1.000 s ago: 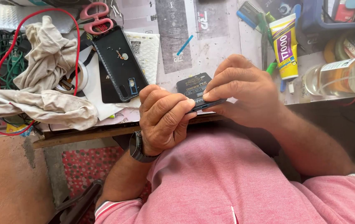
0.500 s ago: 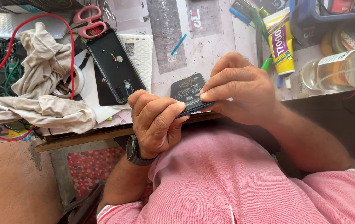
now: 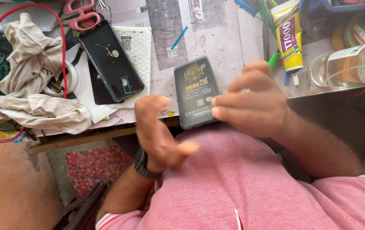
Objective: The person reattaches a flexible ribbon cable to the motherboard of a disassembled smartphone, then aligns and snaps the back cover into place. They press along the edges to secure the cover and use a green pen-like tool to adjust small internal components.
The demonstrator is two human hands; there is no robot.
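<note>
A: What does the right hand (image 3: 250, 102) hold?

B: A flat dark pack (image 3: 196, 91) with gold print. The fingers (image 3: 233, 100) pinch its right edge, and it tilts above the near edge of the counter (image 3: 216, 47), in front of the pink shirt (image 3: 250, 183).

A: And the left hand (image 3: 159, 132)?

B: It is off the pack, just left of it and lower. Its fingers (image 3: 148, 108) are loosely spread and curled, holding nothing, and the picture blurs it. A dark watch (image 3: 142, 164) sits on that wrist.

A: What lies on the counter?

B: To the left, an opened phone (image 3: 110, 59) lies face down, with pink scissors (image 3: 80, 15) just above it. Further left are crumpled rags (image 3: 33, 85), a red wire (image 3: 42, 8) looping round them, and a tape roll (image 3: 69, 79). To the right stand a glue tube (image 3: 289, 38) and a clear bottle (image 3: 353, 66) lying on its side.
</note>
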